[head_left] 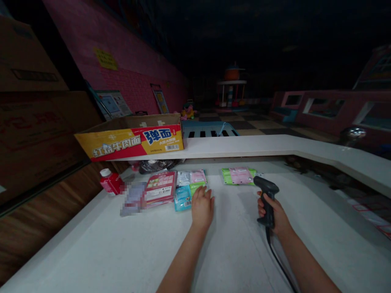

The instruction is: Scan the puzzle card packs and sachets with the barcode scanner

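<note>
My right hand (279,215) is wrapped round the handle of a dark barcode scanner (268,197), a cable trailing from its base toward me. The scanner's head is near a green-and-pink packet (239,176) lying flat on the white table. My left hand (202,207) rests palm down, fingers stretched out over the edge of a green packet (197,186). Beside those fingers lies a blue packet (183,198), with a grey-and-pink packet (192,177) behind. Further left is a stack of red-and-white packs (161,188); a blurred-out flat item (133,198) adjoins it.
A small red bottle with a white cap (110,182) stands at the left. A yellow-and-red cardboard box (134,138) sits on the raised white ledge (232,146) along the table's back. Large brown cartons (33,134) are stacked at the far left.
</note>
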Demonstrator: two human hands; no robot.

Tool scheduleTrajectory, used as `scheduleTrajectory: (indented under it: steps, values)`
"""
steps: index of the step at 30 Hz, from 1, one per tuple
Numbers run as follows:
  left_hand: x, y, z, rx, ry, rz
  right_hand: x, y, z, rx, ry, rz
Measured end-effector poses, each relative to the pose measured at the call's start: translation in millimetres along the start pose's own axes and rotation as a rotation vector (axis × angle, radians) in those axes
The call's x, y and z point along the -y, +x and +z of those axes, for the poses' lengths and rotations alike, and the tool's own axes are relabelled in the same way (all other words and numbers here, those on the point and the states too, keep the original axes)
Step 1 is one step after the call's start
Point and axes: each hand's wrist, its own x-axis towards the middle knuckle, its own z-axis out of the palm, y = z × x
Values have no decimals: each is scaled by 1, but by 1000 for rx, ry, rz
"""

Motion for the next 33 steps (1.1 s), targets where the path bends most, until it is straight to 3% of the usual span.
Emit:
scheduleTrajectory:
  steps: [7,12,18,24,33]
  values:
    - [-56,54,34,144,-178,81,0,1,5,-65,11,-84]
    - [-86,96,69,192,-135,82,1,5,5,-137,76,-111]
    - [-115,118,95,134,6,-152,5,9,4,-186,148,-119]
    - [-120,125,107,100,2,-317,6,9,7,-188,153,-97]
    - [-110,136,101,162,-58,-394,7,7,8,-198,125,-108]
